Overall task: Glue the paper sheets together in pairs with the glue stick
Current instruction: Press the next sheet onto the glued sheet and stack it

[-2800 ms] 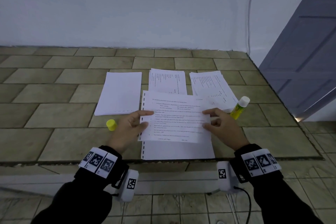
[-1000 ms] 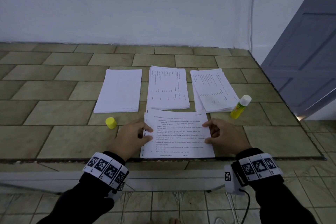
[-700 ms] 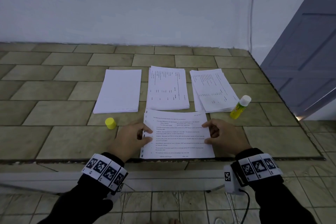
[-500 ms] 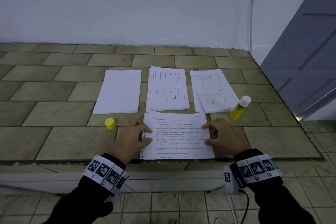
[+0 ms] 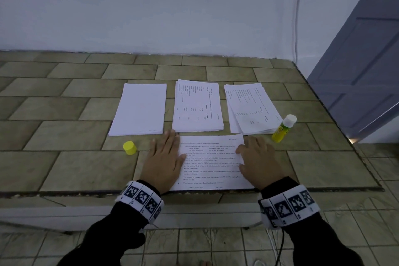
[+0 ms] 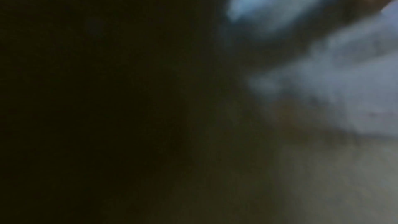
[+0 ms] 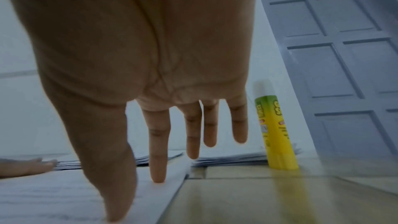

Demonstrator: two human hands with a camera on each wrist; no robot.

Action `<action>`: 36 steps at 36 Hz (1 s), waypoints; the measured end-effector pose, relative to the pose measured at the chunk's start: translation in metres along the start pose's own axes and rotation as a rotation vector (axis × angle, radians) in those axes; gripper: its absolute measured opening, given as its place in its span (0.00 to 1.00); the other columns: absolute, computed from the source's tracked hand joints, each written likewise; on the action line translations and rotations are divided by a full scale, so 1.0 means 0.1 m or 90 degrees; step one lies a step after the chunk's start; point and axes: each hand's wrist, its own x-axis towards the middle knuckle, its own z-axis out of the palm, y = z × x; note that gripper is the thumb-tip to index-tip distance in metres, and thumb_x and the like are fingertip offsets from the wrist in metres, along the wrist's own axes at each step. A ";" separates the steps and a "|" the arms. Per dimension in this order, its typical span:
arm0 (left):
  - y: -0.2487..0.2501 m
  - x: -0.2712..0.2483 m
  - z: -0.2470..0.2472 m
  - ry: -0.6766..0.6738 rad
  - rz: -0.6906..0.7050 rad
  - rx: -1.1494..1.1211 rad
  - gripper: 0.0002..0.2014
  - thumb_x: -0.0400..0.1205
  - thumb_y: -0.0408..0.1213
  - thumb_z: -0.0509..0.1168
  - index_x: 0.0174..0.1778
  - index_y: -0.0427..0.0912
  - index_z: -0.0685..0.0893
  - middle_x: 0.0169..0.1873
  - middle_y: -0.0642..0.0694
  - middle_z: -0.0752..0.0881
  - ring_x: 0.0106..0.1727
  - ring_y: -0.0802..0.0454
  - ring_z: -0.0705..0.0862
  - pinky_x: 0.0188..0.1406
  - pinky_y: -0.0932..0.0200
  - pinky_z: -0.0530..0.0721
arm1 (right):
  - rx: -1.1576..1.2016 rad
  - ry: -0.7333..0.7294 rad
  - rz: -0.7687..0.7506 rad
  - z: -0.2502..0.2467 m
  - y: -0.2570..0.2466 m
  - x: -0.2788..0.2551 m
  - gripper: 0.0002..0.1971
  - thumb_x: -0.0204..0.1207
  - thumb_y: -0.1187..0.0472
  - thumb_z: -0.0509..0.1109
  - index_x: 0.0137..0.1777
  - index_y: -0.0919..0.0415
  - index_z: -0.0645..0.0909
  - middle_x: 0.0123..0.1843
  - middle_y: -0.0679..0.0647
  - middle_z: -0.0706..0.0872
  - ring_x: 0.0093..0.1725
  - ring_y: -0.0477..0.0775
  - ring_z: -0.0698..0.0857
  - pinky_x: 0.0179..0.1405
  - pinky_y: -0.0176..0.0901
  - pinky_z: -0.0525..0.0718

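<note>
- The person is standing at the near edge of a tiled table (image 5: pixel 64 170), both arms in black sleeves with patterned bands at the wrists.
- A printed sheet (image 5: pixel 211 164) is lying flat at the table's six o'clock edge, text facing up; whether a second sheet is lying under it, I cannot tell.
- The left hand (image 5: pixel 164 164) is lying flat with fingers straight and together, pressing down over the sheet's nine o'clock edge, gripping nothing.
- The right hand (image 5: pixel 259 162) is resting spread and flat on the sheet's three o'clock edge, fingers (image 7: pixel 158 151) straight with the tips touching the paper, holding nothing.
- The glue stick (image 5: pixel 282 128) is standing uncapped at about two o'clock from the sheet, tilted slightly, its yellow-green body touching the near corner of the right-hand pile.
- Its yellow cap (image 5: pixel 129 148) is sitting on the table at nine o'clock from the left hand, apart from it.
- Three piles are lying in a row at twelve o'clock from the sheet: a blank pile (image 5: pixel 140 110), a printed pile (image 5: pixel 197 107) in the middle, and a loosely fanned printed pile (image 5: pixel 250 108).
- A grey panelled door (image 5: pixel 367 54) is showing at three o'clock, beyond the table's end.
- The left wrist view is dark and blurred, giving nothing I can make out.
</note>
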 end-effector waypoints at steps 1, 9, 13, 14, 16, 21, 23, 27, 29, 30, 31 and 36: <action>0.00 0.00 0.01 0.004 0.001 0.005 0.48 0.76 0.65 0.15 0.86 0.41 0.48 0.86 0.47 0.46 0.86 0.52 0.41 0.81 0.49 0.33 | 0.013 0.010 -0.008 0.00 -0.07 0.00 0.21 0.83 0.51 0.61 0.74 0.54 0.70 0.80 0.58 0.63 0.79 0.61 0.60 0.77 0.61 0.62; -0.02 -0.01 0.05 -0.018 -0.007 0.050 0.37 0.85 0.57 0.28 0.85 0.38 0.56 0.85 0.42 0.54 0.86 0.44 0.50 0.81 0.37 0.46 | 0.169 -0.024 -0.221 0.27 -0.92 0.12 0.46 0.72 0.31 0.26 0.86 0.57 0.42 0.87 0.51 0.38 0.85 0.50 0.37 0.82 0.63 0.34; -0.06 -0.01 0.10 -0.021 0.010 0.087 0.33 0.88 0.51 0.38 0.81 0.34 0.67 0.82 0.37 0.63 0.83 0.38 0.62 0.77 0.34 0.54 | 0.165 0.000 -0.257 0.44 -0.96 0.25 0.51 0.68 0.28 0.23 0.86 0.58 0.45 0.87 0.49 0.43 0.86 0.46 0.40 0.82 0.63 0.33; -0.04 -0.01 0.09 -0.005 0.006 0.068 0.33 0.88 0.52 0.38 0.82 0.35 0.67 0.82 0.38 0.65 0.83 0.40 0.63 0.77 0.36 0.54 | 0.146 0.009 -0.254 0.46 -0.92 0.26 0.51 0.68 0.28 0.22 0.86 0.58 0.45 0.87 0.50 0.43 0.86 0.47 0.41 0.82 0.64 0.34; -0.01 0.00 0.07 0.013 -0.004 0.043 0.33 0.88 0.53 0.38 0.83 0.36 0.65 0.83 0.41 0.64 0.84 0.42 0.62 0.79 0.37 0.54 | 0.110 0.018 -0.234 0.49 -0.80 0.27 0.51 0.68 0.27 0.19 0.86 0.58 0.44 0.87 0.50 0.43 0.86 0.48 0.41 0.82 0.67 0.39; -0.02 0.00 0.08 0.022 -0.011 0.040 0.35 0.86 0.55 0.35 0.85 0.38 0.59 0.85 0.44 0.57 0.86 0.45 0.54 0.80 0.39 0.48 | 0.108 0.031 -0.129 0.54 -0.35 0.25 0.52 0.66 0.27 0.16 0.86 0.56 0.40 0.87 0.49 0.43 0.85 0.45 0.41 0.83 0.61 0.37; -0.02 0.00 0.09 0.029 -0.007 0.040 0.37 0.84 0.56 0.31 0.86 0.39 0.53 0.86 0.46 0.52 0.86 0.47 0.48 0.81 0.42 0.41 | 0.114 0.039 -0.080 0.57 -0.19 0.22 0.53 0.64 0.26 0.14 0.86 0.55 0.40 0.87 0.47 0.43 0.85 0.44 0.41 0.83 0.60 0.37; -0.01 0.00 0.08 0.022 -0.008 0.052 0.39 0.81 0.58 0.27 0.86 0.40 0.48 0.86 0.47 0.46 0.87 0.48 0.43 0.80 0.43 0.36 | 0.078 0.043 -0.048 0.55 -0.11 0.18 0.53 0.64 0.27 0.14 0.86 0.54 0.41 0.87 0.47 0.45 0.86 0.45 0.44 0.80 0.61 0.34; 0.00 0.01 0.06 0.017 -0.010 0.055 0.39 0.80 0.58 0.25 0.86 0.41 0.47 0.86 0.46 0.45 0.87 0.47 0.42 0.80 0.43 0.36 | 0.073 0.039 -0.052 0.53 -0.12 0.18 0.53 0.65 0.27 0.15 0.86 0.55 0.44 0.87 0.49 0.47 0.86 0.46 0.46 0.79 0.63 0.31; 0.01 0.01 0.06 0.015 -0.009 0.055 0.40 0.80 0.58 0.25 0.86 0.40 0.47 0.86 0.46 0.45 0.87 0.47 0.43 0.80 0.42 0.37 | 0.067 0.034 -0.052 0.53 -0.12 0.19 0.53 0.66 0.27 0.15 0.86 0.57 0.45 0.87 0.50 0.49 0.86 0.48 0.48 0.78 0.64 0.31; 0.01 0.01 0.05 0.015 -0.007 0.053 0.40 0.80 0.58 0.25 0.86 0.40 0.47 0.86 0.46 0.46 0.87 0.47 0.43 0.81 0.41 0.37 | 0.058 0.031 -0.051 0.51 -0.13 0.19 0.53 0.69 0.27 0.17 0.86 0.58 0.49 0.87 0.52 0.52 0.86 0.50 0.51 0.77 0.65 0.31; -0.11 -0.02 0.06 0.051 -0.004 0.048 0.39 0.83 0.59 0.28 0.85 0.40 0.55 0.85 0.47 0.50 0.86 0.48 0.49 0.81 0.36 0.46 | 0.111 0.056 -0.084 0.46 -0.36 0.18 0.51 0.72 0.28 0.21 0.86 0.61 0.49 0.87 0.53 0.50 0.86 0.51 0.51 0.82 0.69 0.46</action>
